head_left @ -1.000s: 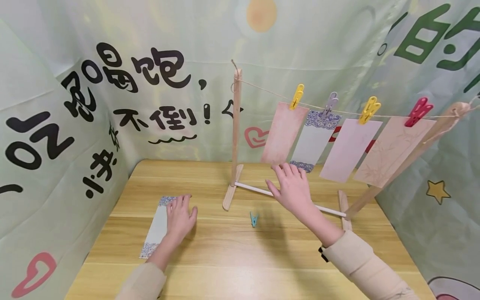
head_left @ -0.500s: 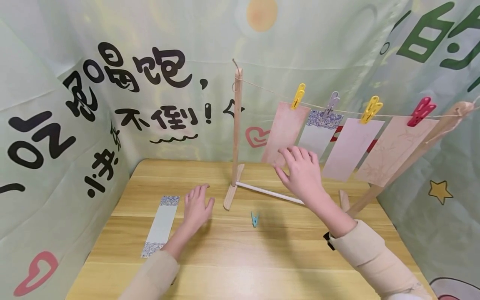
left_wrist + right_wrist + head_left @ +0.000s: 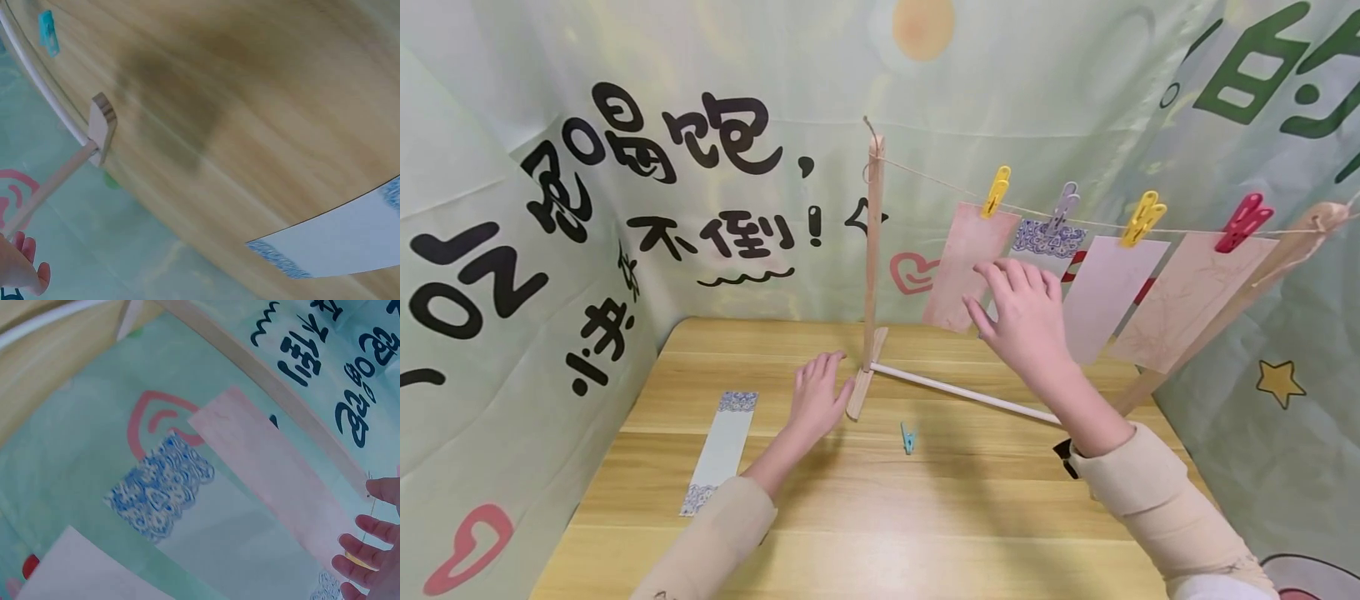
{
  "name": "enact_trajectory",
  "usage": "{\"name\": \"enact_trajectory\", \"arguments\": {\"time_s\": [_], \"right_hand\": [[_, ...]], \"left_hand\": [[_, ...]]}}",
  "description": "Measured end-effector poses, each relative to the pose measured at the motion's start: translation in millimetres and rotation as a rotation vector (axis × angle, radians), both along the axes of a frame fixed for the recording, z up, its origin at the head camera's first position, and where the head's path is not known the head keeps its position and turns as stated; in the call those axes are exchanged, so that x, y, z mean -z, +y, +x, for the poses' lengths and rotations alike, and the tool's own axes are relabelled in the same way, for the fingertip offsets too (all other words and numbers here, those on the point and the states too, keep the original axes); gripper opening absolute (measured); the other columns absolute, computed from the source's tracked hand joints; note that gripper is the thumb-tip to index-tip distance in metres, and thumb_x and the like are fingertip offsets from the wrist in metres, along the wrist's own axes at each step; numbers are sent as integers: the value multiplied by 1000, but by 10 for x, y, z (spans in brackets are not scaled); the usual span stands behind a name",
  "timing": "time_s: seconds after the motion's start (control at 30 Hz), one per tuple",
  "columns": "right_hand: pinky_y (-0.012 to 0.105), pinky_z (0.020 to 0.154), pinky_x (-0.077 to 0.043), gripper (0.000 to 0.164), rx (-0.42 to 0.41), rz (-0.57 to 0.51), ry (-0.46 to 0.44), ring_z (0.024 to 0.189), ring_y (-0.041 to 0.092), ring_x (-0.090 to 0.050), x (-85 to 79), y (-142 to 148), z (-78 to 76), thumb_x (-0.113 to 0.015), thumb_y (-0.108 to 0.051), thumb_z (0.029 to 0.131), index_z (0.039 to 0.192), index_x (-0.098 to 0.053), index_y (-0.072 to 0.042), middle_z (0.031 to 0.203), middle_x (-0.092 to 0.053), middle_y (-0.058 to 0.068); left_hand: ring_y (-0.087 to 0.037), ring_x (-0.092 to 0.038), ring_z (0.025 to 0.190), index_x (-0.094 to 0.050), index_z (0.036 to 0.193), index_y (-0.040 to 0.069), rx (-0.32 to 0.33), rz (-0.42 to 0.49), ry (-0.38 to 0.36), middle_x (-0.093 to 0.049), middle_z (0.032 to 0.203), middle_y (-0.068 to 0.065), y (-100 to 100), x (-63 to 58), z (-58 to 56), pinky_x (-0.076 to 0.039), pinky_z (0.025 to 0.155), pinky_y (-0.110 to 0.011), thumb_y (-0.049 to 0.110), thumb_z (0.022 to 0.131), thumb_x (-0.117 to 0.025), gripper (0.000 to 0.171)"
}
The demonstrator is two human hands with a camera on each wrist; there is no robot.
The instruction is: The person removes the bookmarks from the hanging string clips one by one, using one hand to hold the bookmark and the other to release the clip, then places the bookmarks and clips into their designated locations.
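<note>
My left hand (image 3: 820,396) hovers over the table near the stand's left foot (image 3: 867,375), fingers loosely spread and holding nothing. My right hand (image 3: 1024,317) is raised in front of the hanging blue-patterned card (image 3: 1047,240) and covers its lower part in the head view. Its fingers are relaxed and apart, with nothing between them. A pink card (image 3: 972,258) hangs just left of it under a yellow clothespin (image 3: 997,192). To its right hangs a pale lilac card (image 3: 1108,292). On the table lie a blue-and-white card (image 3: 722,450) and a small teal clothespin (image 3: 908,438).
A string (image 3: 925,175) runs from the left wooden post (image 3: 873,250) to the right post (image 3: 1300,242). Purple (image 3: 1063,204), yellow (image 3: 1144,218) and red (image 3: 1243,222) clothespins hold cards on it. A white rod (image 3: 962,392) joins the stand's base. Printed cloth (image 3: 820,83) surrounds the table (image 3: 880,542).
My left hand has moved right, away from the card on the table toward the stand's left foot. My right hand has risen and shifted right, from below the pink card to the blue-patterned one.
</note>
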State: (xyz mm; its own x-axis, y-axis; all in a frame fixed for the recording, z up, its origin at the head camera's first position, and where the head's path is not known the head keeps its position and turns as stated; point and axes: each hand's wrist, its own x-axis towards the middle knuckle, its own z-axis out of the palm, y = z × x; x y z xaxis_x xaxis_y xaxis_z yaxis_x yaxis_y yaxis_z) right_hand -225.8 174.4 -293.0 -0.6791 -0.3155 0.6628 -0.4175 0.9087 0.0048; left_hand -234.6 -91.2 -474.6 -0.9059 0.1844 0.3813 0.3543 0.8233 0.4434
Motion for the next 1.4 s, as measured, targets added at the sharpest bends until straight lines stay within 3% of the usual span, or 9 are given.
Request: {"name": "enact_trajectory", "arguments": {"time_s": [0.7,0.97,1.4], "right_hand": [[51,86,-20,34,-49,-116,86,103,35,-41,-376,81,-94,-62,-19,87,117,-53,-6,112,-51,15],[52,87,-17,30,-52,-128,126,104,35,-40,-480,90,-143,-60,-19,88,113,-54,-4,111,-49,16],[52,88,-13,32,-55,-154,155,107,34,-38,-660,128,-248,-58,-21,90,117,-52,-4,114,-48,16]], "left_hand": [[-26,-42,112,-41,131,8,84,-95,46,-48,121,-10,317,-246,-226,-26,100,-45,33,95,-44,45],[-24,-41,114,-39,133,11,115,-72,33,-46,125,-8,408,-335,-294,-25,101,-44,37,96,-38,45],[-25,-40,116,-37,134,10,180,-65,29,-45,125,-9,528,-423,-436,-23,103,-45,33,96,-41,44]]}}
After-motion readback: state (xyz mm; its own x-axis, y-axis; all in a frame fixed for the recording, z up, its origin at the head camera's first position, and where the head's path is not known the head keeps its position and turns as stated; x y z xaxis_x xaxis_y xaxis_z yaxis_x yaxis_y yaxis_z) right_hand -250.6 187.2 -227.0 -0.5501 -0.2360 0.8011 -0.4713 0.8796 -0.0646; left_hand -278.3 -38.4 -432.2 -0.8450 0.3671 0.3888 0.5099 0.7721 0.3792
